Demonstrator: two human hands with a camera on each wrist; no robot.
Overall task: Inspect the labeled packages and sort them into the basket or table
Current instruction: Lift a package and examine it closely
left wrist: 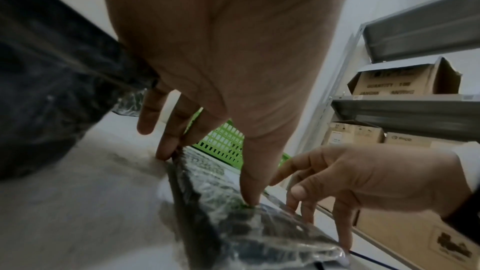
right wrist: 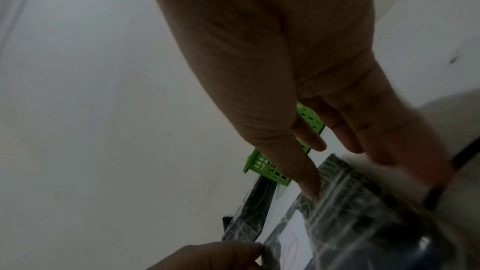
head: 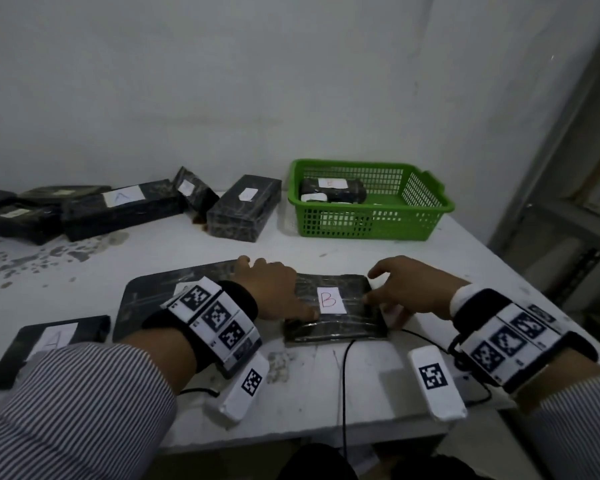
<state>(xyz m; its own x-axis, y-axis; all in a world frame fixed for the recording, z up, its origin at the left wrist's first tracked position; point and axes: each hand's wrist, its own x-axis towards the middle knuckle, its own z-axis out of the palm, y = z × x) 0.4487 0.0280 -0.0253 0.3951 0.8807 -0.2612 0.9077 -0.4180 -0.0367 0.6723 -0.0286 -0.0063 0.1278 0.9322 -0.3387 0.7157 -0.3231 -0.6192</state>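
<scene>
A flat black wrapped package with a white label marked B [head: 333, 306] lies at the middle of the white table [head: 326, 247]. My left hand [head: 281, 289] grips its left end, thumb on top and fingertips at the far edge. My right hand [head: 381, 299] grips the right end, thumb on top and fingers curled down over the edge. The left wrist view shows my thumb pressed into the package's wrap [left wrist: 221, 213]. In the right wrist view the package B [right wrist: 350, 223] is below my right hand [right wrist: 342, 174]. The green basket [head: 371, 199] behind holds two labelled black packages.
A package marked A [head: 49, 341] lies front left, beside a large flat black package [head: 146, 299] under my left wrist. Several black packages [head: 118, 206] line the back left. A black cable [head: 345, 375] runs over the front edge. Metal shelving with cardboard boxes [left wrist: 405, 83] stands right.
</scene>
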